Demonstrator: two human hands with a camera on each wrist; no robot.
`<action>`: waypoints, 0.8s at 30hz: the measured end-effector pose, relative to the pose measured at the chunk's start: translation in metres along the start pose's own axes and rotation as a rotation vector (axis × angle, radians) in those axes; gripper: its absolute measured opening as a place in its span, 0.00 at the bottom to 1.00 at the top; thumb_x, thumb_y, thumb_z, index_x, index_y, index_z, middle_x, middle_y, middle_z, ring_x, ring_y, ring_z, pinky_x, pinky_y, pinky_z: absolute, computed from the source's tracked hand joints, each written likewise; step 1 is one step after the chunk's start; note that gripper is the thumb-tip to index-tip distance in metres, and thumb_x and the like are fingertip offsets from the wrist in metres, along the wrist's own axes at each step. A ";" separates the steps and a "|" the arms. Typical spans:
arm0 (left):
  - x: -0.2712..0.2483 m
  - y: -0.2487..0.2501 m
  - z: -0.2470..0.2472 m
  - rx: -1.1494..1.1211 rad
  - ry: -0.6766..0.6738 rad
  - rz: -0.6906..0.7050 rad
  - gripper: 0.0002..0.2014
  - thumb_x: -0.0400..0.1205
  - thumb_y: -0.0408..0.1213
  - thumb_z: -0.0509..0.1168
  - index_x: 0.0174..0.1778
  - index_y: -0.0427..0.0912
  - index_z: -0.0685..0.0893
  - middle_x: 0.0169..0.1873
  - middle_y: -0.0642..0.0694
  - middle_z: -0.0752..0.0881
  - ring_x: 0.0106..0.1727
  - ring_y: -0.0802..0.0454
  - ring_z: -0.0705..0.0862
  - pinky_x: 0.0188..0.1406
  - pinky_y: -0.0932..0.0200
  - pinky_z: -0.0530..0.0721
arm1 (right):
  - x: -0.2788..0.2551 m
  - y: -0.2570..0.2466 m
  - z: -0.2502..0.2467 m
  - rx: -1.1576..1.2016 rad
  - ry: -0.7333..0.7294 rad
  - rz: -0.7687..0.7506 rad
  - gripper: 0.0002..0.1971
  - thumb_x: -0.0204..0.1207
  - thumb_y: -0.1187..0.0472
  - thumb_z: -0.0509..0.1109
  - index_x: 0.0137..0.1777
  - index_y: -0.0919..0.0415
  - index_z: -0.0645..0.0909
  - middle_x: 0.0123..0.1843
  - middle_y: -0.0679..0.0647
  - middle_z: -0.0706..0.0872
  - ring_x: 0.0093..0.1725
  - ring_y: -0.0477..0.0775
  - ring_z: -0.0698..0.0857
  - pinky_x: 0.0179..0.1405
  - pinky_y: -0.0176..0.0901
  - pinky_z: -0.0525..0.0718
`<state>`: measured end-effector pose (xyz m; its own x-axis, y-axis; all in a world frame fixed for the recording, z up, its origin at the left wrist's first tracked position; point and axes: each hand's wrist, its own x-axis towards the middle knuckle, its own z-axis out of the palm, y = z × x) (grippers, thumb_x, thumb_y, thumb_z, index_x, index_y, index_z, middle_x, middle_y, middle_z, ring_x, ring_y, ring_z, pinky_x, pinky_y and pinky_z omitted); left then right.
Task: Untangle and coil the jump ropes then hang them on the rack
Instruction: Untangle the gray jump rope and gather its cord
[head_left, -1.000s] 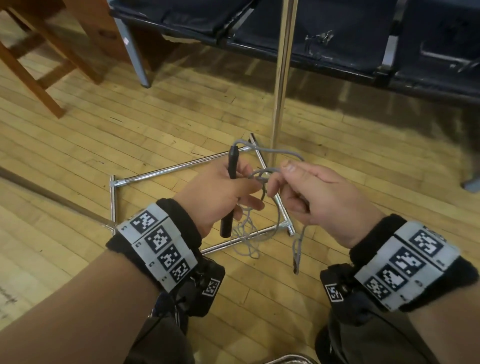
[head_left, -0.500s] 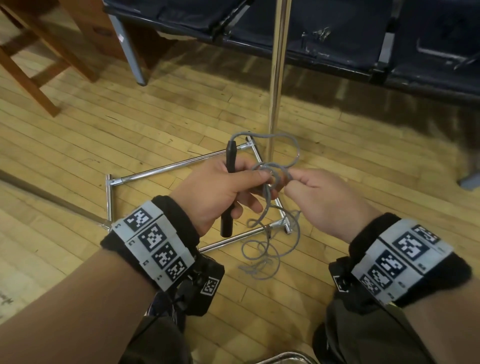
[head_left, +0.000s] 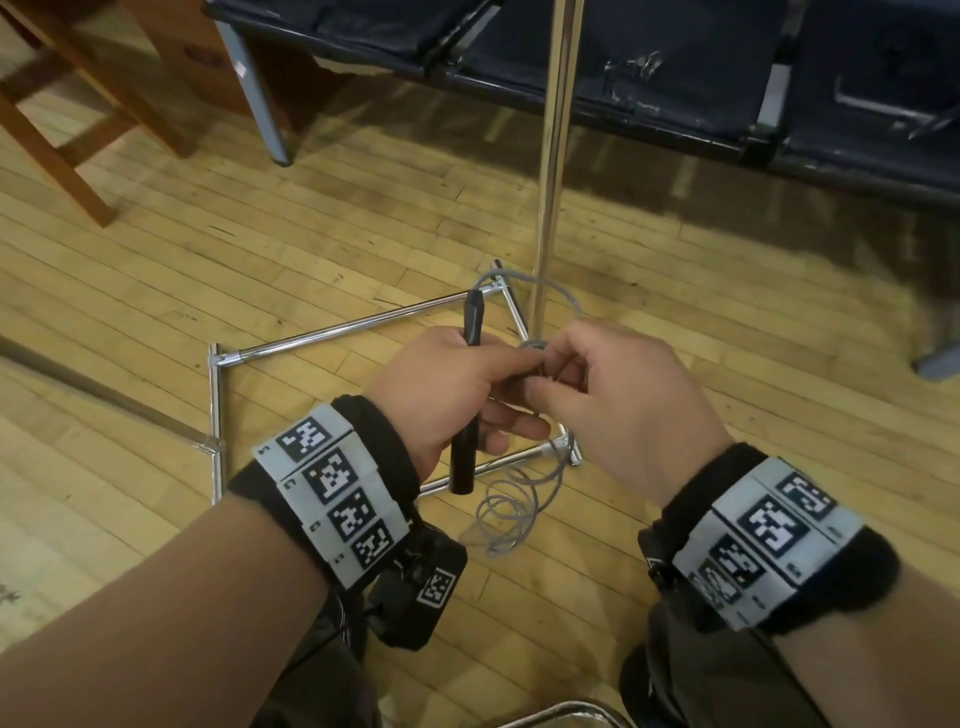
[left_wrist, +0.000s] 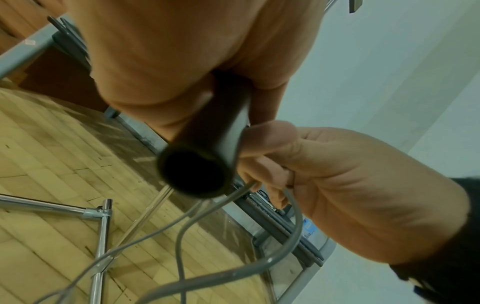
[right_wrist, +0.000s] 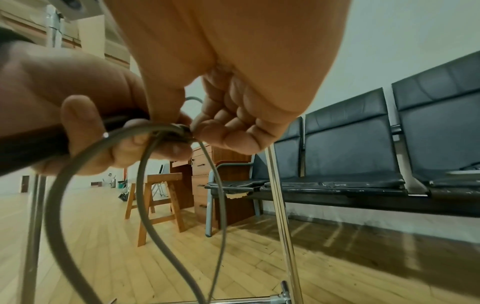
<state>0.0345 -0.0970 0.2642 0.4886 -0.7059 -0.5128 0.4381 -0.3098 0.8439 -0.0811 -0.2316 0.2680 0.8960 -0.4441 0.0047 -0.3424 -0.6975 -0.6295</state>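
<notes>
My left hand (head_left: 447, 384) grips the black handle (head_left: 467, 410) of a grey jump rope upright, above the rack's chrome base frame (head_left: 332, 332). The handle's round end (left_wrist: 193, 170) fills the left wrist view. My right hand (head_left: 613, 400) pinches grey cord (right_wrist: 166, 128) against the left hand's fingers (right_wrist: 78, 121), right beside the handle. Loops of the cord (head_left: 511, 512) hang down and pile loosely on the wooden floor. Another stretch of cord arcs up behind the handle top near the rack's upright pole (head_left: 550, 156).
A row of dark padded seats (head_left: 649, 67) on metal legs stands behind the pole. A wooden stool leg (head_left: 57, 156) and a wooden cabinet (right_wrist: 202, 181) stand at the far left. A chrome tube (head_left: 561, 714) curves in at the bottom edge.
My right hand moved left, closing up to the left hand with the cord. The hanging loops dropped lower and gathered on the floor. The left hand kept its grip on the handle.
</notes>
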 end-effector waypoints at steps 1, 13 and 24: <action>0.000 0.000 0.000 0.013 0.004 -0.001 0.11 0.84 0.40 0.74 0.49 0.32 0.91 0.41 0.32 0.94 0.40 0.36 0.96 0.18 0.61 0.80 | 0.001 0.001 0.000 0.022 -0.010 0.033 0.07 0.76 0.47 0.77 0.43 0.46 0.83 0.37 0.40 0.83 0.39 0.37 0.81 0.34 0.36 0.77; 0.010 0.003 -0.017 -0.173 0.284 -0.024 0.05 0.91 0.40 0.66 0.54 0.41 0.81 0.54 0.41 0.93 0.40 0.35 0.95 0.13 0.60 0.74 | 0.002 -0.012 -0.036 1.082 -0.347 0.203 0.09 0.64 0.69 0.63 0.29 0.55 0.77 0.32 0.55 0.74 0.38 0.57 0.73 0.42 0.48 0.76; 0.017 -0.004 -0.013 0.138 0.101 0.138 0.10 0.92 0.40 0.64 0.47 0.41 0.83 0.42 0.36 0.95 0.39 0.38 0.94 0.26 0.56 0.83 | 0.006 0.019 -0.031 -0.073 -0.211 0.216 0.28 0.81 0.52 0.66 0.81 0.44 0.71 0.74 0.42 0.80 0.72 0.46 0.79 0.62 0.43 0.73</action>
<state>0.0506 -0.0997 0.2502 0.6130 -0.6822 -0.3985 0.2582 -0.3037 0.9171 -0.0908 -0.2652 0.2805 0.8364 -0.4653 -0.2897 -0.5442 -0.6413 -0.5409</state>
